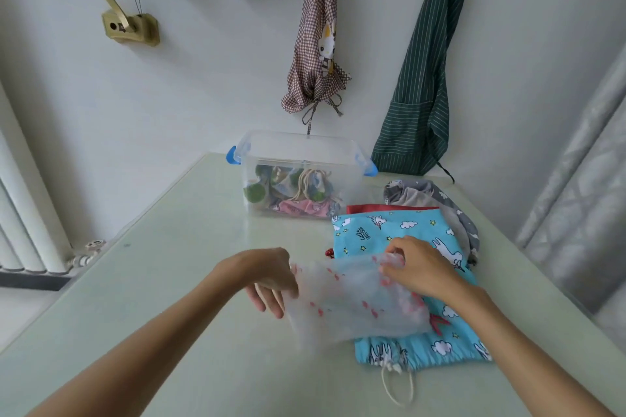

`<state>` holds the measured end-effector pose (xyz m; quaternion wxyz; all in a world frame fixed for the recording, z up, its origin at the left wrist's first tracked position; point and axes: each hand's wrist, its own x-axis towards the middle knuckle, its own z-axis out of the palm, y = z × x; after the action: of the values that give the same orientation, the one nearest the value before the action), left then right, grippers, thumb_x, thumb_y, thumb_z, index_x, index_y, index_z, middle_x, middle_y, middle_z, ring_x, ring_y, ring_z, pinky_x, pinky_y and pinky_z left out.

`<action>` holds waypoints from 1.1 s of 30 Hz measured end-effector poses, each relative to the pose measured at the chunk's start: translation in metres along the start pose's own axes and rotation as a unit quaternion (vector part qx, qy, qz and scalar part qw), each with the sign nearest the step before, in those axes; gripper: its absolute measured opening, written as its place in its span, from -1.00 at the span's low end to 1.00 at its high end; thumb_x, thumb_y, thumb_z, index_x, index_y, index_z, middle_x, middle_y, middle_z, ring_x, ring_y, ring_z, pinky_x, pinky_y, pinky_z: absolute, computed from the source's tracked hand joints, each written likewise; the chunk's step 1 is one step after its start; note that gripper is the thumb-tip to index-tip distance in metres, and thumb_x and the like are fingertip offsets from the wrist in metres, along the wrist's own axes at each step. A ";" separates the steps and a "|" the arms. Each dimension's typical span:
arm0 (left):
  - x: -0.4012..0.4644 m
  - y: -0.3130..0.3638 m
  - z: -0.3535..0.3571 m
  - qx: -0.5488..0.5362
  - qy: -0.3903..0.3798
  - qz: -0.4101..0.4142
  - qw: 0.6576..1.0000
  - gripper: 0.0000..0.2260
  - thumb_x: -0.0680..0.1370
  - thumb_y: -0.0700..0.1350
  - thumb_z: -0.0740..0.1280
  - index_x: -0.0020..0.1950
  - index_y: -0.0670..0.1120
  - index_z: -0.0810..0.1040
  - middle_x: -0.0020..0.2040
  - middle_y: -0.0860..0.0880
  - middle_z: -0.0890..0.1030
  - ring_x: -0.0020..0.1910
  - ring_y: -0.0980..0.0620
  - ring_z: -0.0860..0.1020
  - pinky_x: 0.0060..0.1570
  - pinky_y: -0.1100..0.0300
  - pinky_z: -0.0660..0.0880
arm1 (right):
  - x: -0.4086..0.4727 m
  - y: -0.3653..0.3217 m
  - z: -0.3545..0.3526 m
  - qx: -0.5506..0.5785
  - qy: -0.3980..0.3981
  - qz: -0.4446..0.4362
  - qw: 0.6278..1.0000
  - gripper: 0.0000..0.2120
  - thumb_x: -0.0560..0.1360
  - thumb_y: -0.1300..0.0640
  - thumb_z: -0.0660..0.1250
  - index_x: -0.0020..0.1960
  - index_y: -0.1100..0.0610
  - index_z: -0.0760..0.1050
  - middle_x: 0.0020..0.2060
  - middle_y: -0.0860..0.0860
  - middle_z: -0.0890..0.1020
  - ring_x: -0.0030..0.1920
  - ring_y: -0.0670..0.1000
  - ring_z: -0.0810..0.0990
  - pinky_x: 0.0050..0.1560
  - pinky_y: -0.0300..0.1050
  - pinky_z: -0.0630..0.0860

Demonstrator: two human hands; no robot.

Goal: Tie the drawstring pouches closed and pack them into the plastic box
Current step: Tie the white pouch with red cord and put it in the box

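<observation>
A sheer white pouch [352, 305] with small red marks hangs blurred between my hands above the table. My left hand [267, 278] holds its left edge, fingers curled under the fabric. My right hand [416, 267] pinches its upper right edge. Under it lies a blue unicorn-print drawstring pouch [389, 234] with a white cord [396, 386] trailing toward me. A red pouch edge [372, 208] and a grey patterned pouch [437, 196] lie behind it. The clear plastic box [301, 149] with blue latches stands at the back, holding several tied pouches.
The pale green table [169, 281] runs to the wall. Two aprons, checked [315, 54] and green striped [423, 95], hang on the wall behind the box. A radiator [30, 213] stands left and a curtain [582, 196] hangs at right.
</observation>
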<state>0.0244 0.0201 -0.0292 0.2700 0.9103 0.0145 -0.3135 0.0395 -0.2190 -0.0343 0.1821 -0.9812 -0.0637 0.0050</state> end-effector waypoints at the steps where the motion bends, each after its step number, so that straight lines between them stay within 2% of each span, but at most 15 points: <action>1: 0.000 -0.001 -0.009 -0.008 0.028 0.004 1.000 -0.84 0.56 -0.18 0.26 0.10 -0.22 0.47 0.04 -0.13 0.65 -0.17 -0.01 0.69 -0.40 0.30 0.54 | 0.001 0.000 -0.001 0.037 0.007 0.003 0.999 -0.90 0.43 0.02 0.36 -0.18 0.00 0.45 -0.18 -0.03 0.58 -0.14 0.03 0.55 -0.14 -0.09 0.44; 3: 0.003 -0.002 -0.030 -0.003 0.143 0.018 0.990 -0.77 0.56 -0.18 0.26 0.19 -0.20 0.49 -0.01 -0.11 0.60 -0.01 -0.09 0.66 -0.30 0.23 0.54 | 0.002 -0.005 -0.005 0.125 0.006 0.015 0.992 -0.89 0.44 0.03 0.37 -0.18 0.02 0.47 -0.21 0.00 0.62 -0.18 0.02 0.58 -0.19 -0.13 0.44; 6: 0.010 0.002 -0.051 0.011 0.369 0.085 0.926 -0.67 0.53 -0.19 0.27 0.30 -0.05 0.44 0.23 -0.08 0.55 0.19 -0.14 0.52 0.06 0.11 0.45 | 0.002 -0.020 0.006 0.350 -0.019 0.087 0.932 -0.87 0.48 0.11 0.37 -0.06 0.17 0.49 -0.32 0.01 0.60 -0.42 -0.08 0.56 -0.39 -0.23 0.47; 8: 0.012 0.007 -0.051 -0.025 0.438 0.140 0.888 -0.61 0.51 -0.20 0.30 0.33 -0.01 0.39 0.31 -0.03 0.51 0.23 -0.13 0.49 0.09 0.07 0.43 | 0.000 -0.033 0.019 0.478 -0.046 0.123 0.868 -0.84 0.51 0.17 0.33 0.04 0.24 0.48 -0.28 0.05 0.61 -0.46 -0.09 0.57 -0.44 -0.27 0.50; 10: 0.007 0.008 -0.040 0.018 0.471 0.147 0.869 -0.64 0.51 -0.14 0.32 0.29 0.03 0.42 0.30 0.00 0.50 0.23 -0.10 0.48 0.01 0.09 0.42 | -0.005 -0.043 0.034 0.502 -0.096 0.114 0.852 -0.81 0.54 0.15 0.29 0.09 0.23 0.50 -0.12 0.07 0.64 -0.38 -0.03 0.62 -0.42 -0.25 0.53; 12: 0.004 0.000 -0.022 0.120 0.457 0.111 0.874 -0.71 0.53 -0.02 0.30 0.24 0.04 0.46 0.28 0.01 0.49 0.24 -0.06 0.45 -0.01 0.09 0.42 | -0.011 -0.049 0.048 0.439 -0.111 0.083 0.888 -0.86 0.54 0.09 0.29 0.05 0.13 0.52 -0.05 -0.01 0.63 -0.37 -0.03 0.62 -0.43 -0.27 0.49; 14: 0.004 -0.016 -0.005 0.205 0.380 0.036 0.901 -0.64 0.56 0.13 0.23 0.30 0.02 0.43 0.29 -0.03 0.46 0.27 -0.08 0.42 0.04 0.07 0.43 | -0.011 -0.050 0.056 0.324 -0.040 0.051 0.944 -0.92 0.52 0.09 0.30 0.01 0.01 0.53 -0.09 -0.13 0.60 -0.35 -0.05 0.60 -0.37 -0.27 0.47; 17: 0.013 -0.042 0.012 0.250 0.288 -0.025 0.924 -0.53 0.57 0.22 0.12 0.40 0.01 0.34 0.34 -0.04 0.44 0.31 -0.11 0.40 0.12 0.06 0.40 | -0.006 -0.041 0.063 0.257 0.031 0.042 0.965 -0.78 0.51 0.13 0.27 0.15 -0.02 0.49 -0.04 -0.12 0.58 -0.19 -0.04 0.56 -0.17 -0.18 0.45; 21: 0.037 -0.057 0.018 0.199 0.279 0.044 0.938 -0.58 0.62 0.11 0.07 0.47 0.07 0.24 0.45 0.05 0.35 0.45 -0.08 0.26 0.35 0.09 0.24 | -0.002 -0.046 0.071 0.204 -0.076 0.019 0.976 -0.61 0.45 0.13 0.30 0.28 0.02 0.42 0.10 -0.05 0.47 -0.13 -0.09 0.46 -0.08 -0.22 0.36; 22: 0.044 -0.059 0.017 0.191 0.281 0.066 0.938 -0.59 0.63 0.09 0.06 0.49 0.09 0.21 0.48 0.08 0.30 0.49 -0.06 0.18 0.41 0.10 0.17 | -0.001 -0.052 0.075 0.172 -0.085 0.012 0.981 -0.64 0.43 0.11 0.31 0.22 0.04 0.45 0.07 -0.04 0.44 -0.11 -0.06 0.43 -0.06 -0.20 0.34; 24: 0.053 -0.064 0.014 0.145 0.275 0.101 0.945 -0.59 0.64 0.06 0.06 0.50 0.15 0.17 0.50 0.12 0.25 0.52 -0.03 0.10 0.46 0.11 0.08 | 0.003 -0.061 0.082 0.129 -0.031 0.014 0.991 -0.80 0.43 0.02 0.34 0.02 0.06 0.52 -0.05 -0.03 0.43 -0.08 -0.02 0.45 -0.14 -0.17 0.35; 26: 0.051 -0.071 0.012 0.063 0.313 0.096 0.943 -0.59 0.64 0.08 0.05 0.49 0.15 0.19 0.46 0.04 0.35 0.48 -0.06 0.22 0.39 0.10 0.20 | 0.003 -0.064 0.083 0.143 0.037 0.020 0.989 -0.81 0.44 -0.07 0.35 -0.18 0.06 0.56 -0.27 -0.06 0.52 -0.24 -0.01 0.49 -0.32 -0.16 0.34; 28: 0.036 -0.082 0.011 -0.021 0.395 0.064 0.916 -0.61 0.62 0.14 0.05 0.42 0.09 0.32 0.31 0.00 0.52 0.31 -0.08 0.44 0.18 0.08 0.39 | 0.001 -0.059 0.078 0.172 0.057 0.026 0.983 -0.79 0.45 -0.07 0.37 -0.20 0.06 0.64 -0.46 -0.10 0.53 -0.40 -0.06 0.46 -0.41 -0.20 0.32; 30: 0.018 -0.094 0.015 -0.034 0.417 0.028 0.908 -0.62 0.57 0.23 0.11 0.25 0.06 0.45 0.13 0.06 0.60 0.15 -0.04 0.54 -0.02 0.14 0.44 | -0.004 -0.052 0.072 0.184 0.064 0.029 0.981 -0.82 0.43 -0.05 0.40 -0.16 0.06 0.68 -0.44 -0.10 0.61 -0.39 -0.06 0.52 -0.37 -0.19 0.43; 33: 0.000 -0.103 0.030 0.031 0.351 0.036 0.935 -0.65 0.46 0.28 0.28 0.10 0.11 0.54 -0.02 0.14 0.54 0.05 0.06 0.52 -0.11 0.21 0.36 | -0.010 -0.045 0.066 0.202 0.069 0.029 0.976 -0.86 0.41 0.01 0.44 -0.11 0.06 0.69 -0.33 -0.11 0.68 -0.28 -0.11 0.62 -0.22 -0.15 0.55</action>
<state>-0.0127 0.0932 -0.0990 0.2305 0.9702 0.0657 0.0359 0.0220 -0.1552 -0.0802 0.3808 -0.9234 -0.0198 -0.0449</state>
